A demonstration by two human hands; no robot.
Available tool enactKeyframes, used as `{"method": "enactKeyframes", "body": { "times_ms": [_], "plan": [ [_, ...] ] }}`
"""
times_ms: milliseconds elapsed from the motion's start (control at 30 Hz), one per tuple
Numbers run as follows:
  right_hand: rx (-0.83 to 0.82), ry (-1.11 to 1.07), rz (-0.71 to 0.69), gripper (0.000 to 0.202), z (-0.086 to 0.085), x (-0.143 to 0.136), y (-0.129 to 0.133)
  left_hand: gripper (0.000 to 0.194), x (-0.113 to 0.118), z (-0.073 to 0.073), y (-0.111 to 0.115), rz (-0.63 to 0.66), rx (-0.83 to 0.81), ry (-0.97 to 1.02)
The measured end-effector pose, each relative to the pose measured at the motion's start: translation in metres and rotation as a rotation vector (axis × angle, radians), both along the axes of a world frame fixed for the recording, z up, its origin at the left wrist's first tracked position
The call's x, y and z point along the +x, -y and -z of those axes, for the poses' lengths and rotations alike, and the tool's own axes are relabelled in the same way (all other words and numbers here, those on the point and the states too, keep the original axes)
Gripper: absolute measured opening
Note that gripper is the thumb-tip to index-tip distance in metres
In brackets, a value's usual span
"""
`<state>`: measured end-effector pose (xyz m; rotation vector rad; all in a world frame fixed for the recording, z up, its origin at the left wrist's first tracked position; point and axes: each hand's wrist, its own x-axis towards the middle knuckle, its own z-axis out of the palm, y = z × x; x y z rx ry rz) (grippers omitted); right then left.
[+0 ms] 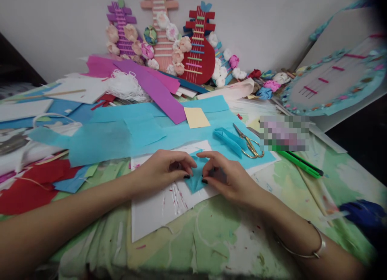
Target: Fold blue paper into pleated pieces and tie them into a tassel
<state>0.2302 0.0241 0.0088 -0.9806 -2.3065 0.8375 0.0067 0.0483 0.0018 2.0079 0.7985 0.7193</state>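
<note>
Between my two hands, above a white sheet (145, 221), is a small folded piece of blue crepe paper (197, 184). My left hand (165, 166) pinches its left edge with thumb and fingertips. At the opposite edge, the thumb and fingers of my right hand (225, 173) close on the same piece. Streaks of what looks like glue mark the white sheet below. Gold-handled scissors (250, 145) rest just beyond my right hand, beside a folded blue paper strip (229, 138). A small cream paper square (197, 117) lies farther back on larger blue paper (99, 141).
Decorated lute-shaped crafts with paper flowers, one red (205, 62), lean against the wall. White string (127, 86) and a purple strip (157, 92) lie behind. Red paper (27, 191) is at left. A green utility knife (302, 163) and round decorated panel (329, 80) are at right.
</note>
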Motion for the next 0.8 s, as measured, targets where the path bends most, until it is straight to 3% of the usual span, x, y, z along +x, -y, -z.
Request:
{"method": "enactKeyframes", "body": {
  "times_ms": [433, 800],
  "plan": [
    [-0.090, -0.030, 0.050, 0.046, 0.0003, -0.0080, 0.0002, 0.014, 0.0055, 0.0011, 0.0017, -0.013, -0.020, -0.034],
    [-0.105, -0.028, 0.090, 0.043, 0.0009, -0.0113, 0.0006, 0.012, 0.0088, -0.0023, 0.0028, -0.055, 0.146, -0.110]
  ]
}}
